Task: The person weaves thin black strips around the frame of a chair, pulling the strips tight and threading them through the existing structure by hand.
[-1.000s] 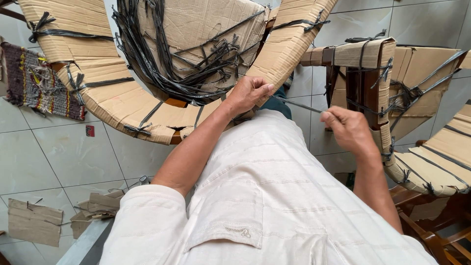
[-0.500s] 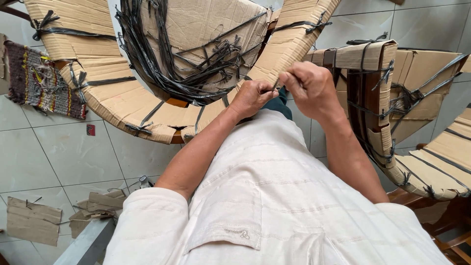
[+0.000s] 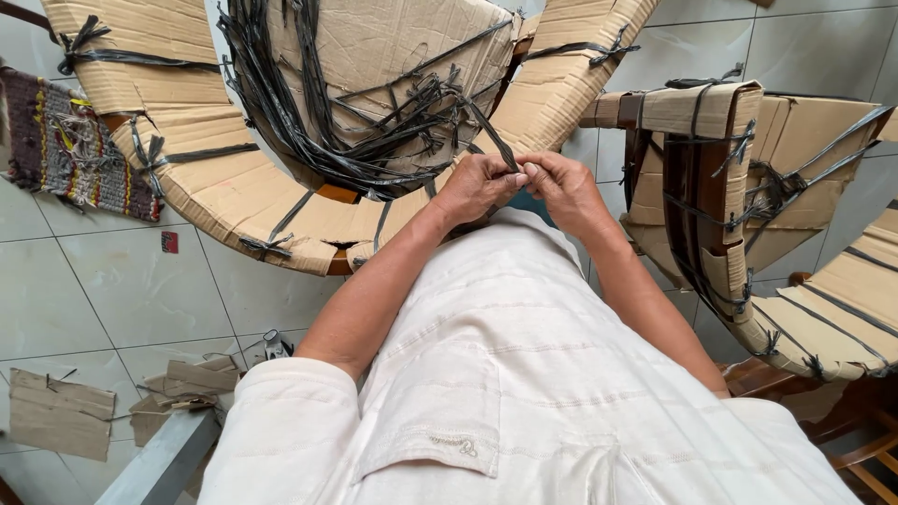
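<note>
- Head view shows me both hands meeting at the middle of the frame, against the rim of a cardboard-wrapped chair (image 3: pixel 281 178).
- My left hand (image 3: pixel 477 187) and right hand (image 3: pixel 561 187) touch at the fingertips; the fingers of each are pinched on one dark plastic strap (image 3: pixel 494 131).
- That strap is flat, narrow and grey-black; it runs up and left from the fingers into a tangle of like straps across the chair's cardboard panel.
- I count two wrapped chairs: the one in hand, and a second (image 3: pixel 711 187) just to the right, also bound with dark straps.
- On the tiled floor (image 3: pixel 94 309) lower left I count about three torn cardboard scraps (image 3: pixel 61 411).
- One woven, multicoloured mat (image 3: pixel 65 159) lies at the left edge.
</note>
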